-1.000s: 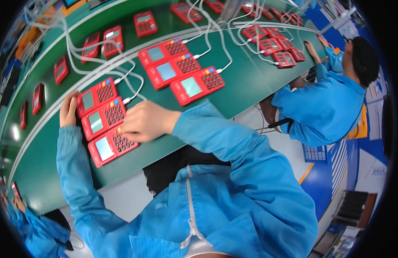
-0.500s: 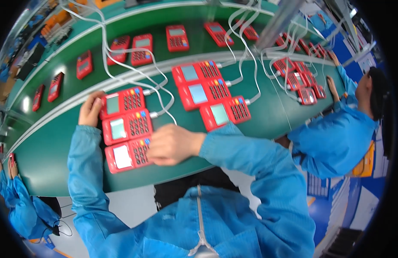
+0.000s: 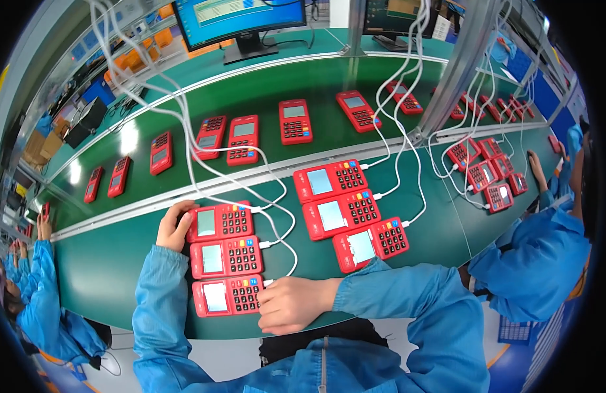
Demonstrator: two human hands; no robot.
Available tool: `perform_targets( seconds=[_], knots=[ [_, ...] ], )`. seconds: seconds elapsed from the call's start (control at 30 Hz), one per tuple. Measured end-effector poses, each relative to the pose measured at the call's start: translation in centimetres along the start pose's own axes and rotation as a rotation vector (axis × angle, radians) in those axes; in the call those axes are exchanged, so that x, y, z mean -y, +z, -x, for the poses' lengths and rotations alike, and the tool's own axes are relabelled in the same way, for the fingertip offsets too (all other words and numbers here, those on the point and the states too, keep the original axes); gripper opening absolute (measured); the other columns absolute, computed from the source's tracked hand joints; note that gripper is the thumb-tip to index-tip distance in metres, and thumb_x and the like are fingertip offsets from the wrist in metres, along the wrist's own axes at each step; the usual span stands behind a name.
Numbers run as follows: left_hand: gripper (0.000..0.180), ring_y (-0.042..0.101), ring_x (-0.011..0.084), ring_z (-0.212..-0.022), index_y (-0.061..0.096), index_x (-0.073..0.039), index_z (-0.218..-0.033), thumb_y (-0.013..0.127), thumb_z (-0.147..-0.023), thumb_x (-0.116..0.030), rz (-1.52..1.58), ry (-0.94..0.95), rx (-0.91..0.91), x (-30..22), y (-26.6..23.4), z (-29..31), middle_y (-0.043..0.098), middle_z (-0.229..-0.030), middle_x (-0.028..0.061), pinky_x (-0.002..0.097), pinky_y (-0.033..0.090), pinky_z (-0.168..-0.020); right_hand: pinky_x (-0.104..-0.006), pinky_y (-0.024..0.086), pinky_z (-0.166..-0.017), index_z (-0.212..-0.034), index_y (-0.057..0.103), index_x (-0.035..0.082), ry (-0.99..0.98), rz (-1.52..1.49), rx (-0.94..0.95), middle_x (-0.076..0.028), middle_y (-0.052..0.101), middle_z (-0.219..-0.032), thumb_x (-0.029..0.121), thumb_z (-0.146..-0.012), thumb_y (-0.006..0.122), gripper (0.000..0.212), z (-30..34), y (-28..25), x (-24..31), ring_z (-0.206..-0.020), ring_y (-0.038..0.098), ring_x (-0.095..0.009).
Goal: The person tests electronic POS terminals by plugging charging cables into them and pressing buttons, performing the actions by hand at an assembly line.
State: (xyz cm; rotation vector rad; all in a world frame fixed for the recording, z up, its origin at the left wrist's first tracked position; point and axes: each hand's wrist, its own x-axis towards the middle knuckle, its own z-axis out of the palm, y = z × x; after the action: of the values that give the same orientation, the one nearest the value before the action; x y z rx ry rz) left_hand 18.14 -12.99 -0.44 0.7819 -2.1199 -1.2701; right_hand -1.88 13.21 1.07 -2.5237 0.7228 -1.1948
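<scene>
Three red card payment terminals lie in a column before me, keypads to the right: an upper one (image 3: 221, 221), a middle one (image 3: 226, 257) and a lower one (image 3: 228, 295). My left hand (image 3: 175, 226) is curled round the left end of the upper terminal, thumb and forefinger at its corner. My right hand (image 3: 295, 305) is closed against the right end of the lower terminal; its fingertips are partly hidden. Just above its knuckles shows a white cable plug (image 3: 269, 283) at that terminal's end. White cables also run into the upper two terminals. Their screens are lit.
Right of the column lie three more cabled terminals (image 3: 342, 213). A raised green shelf (image 3: 329, 98) holds a row of terminals. White cables (image 3: 185, 124) hang down from above. A metal post (image 3: 457, 72) stands at the back right. A co-worker (image 3: 535, 262) sits at the right, others at the left.
My view has tilted up, so the bench appears lower and the monitors show. Both hands stay at the same terminals. A white plug now shows above my right hand.
</scene>
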Motion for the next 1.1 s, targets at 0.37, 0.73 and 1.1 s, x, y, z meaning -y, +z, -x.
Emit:
perform_targets(
  seconds=[0.37,0.73,1.1],
  knots=[
    [0.033,0.058,0.0204,-0.112,0.054,0.002,-0.127,0.051,-0.097,-0.012,0.02,0.002,0.021,1.4,-0.7,-0.5,0.065,-0.119,0.0145,0.0318,0.042,-0.101,-0.0335,0.047,-0.057,-0.079,0.061,0.01,0.008,-0.046,-0.034,-0.001,0.053,-0.07,0.017,-0.082,0.069,0.012,0.0,0.0,-0.4,-0.072,0.054,-0.021],
    [0.033,0.061,0.0219,-0.11,0.056,0.002,-0.124,0.053,-0.096,-0.015,-0.041,0.035,0.015,0.6,-0.4,-0.6,0.066,-0.117,0.0148,0.0325,0.045,-0.098,-0.0328,0.047,-0.053,-0.079,0.065,0.01,0.045,-0.027,-0.071,0.0,0.05,-0.066,0.014,-0.079,0.073,0.009,-0.5,-0.3,-0.2,-0.068,0.055,-0.019],
    [0.033,0.061,0.023,-0.107,0.059,-0.001,-0.122,0.057,-0.095,-0.019,-0.035,0.048,-0.026,0.9,-0.4,-0.5,0.066,-0.112,0.0132,0.0337,0.046,-0.097,-0.0311,0.047,-0.055,-0.087,0.067,0.01,-0.016,0.173,-0.06,0.001,0.056,-0.072,0.016,-0.079,0.074,0.012,-1.3,-1.6,0.8,-0.074,0.059,-0.019]
  ],
)
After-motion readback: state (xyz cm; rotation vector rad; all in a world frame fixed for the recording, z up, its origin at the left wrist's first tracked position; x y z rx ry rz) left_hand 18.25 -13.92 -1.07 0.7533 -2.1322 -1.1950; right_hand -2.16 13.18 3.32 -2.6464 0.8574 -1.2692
